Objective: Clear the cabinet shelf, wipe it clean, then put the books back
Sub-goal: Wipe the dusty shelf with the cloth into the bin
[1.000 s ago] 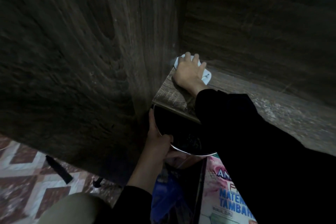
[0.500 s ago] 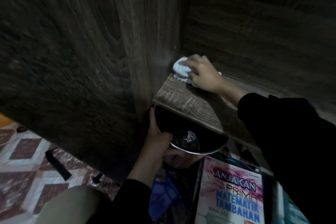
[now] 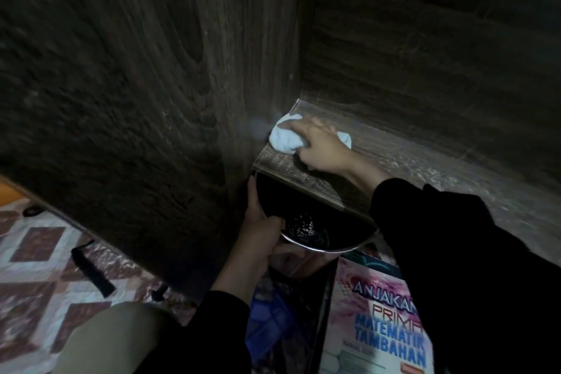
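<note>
The right hand point(image 3: 318, 144) has now bunched the cloth point(image 3: 283, 138) in its grip, so wiping the shelf point(image 3: 425, 167) is underway above the bowl point(image 3: 306, 235) clutched by the left hand point(image 3: 261, 229).

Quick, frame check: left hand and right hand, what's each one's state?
Left hand: grips the rim of the dark round container below the shelf edge.
Right hand: holds the white cloth against the shelf.

Half of bowl point(image 3: 331, 237) under shelf point(image 3: 303, 174) — book point(image 3: 373, 316) cover cropped at bottom, right part behind sleeve point(image 3: 461, 276).
</note>
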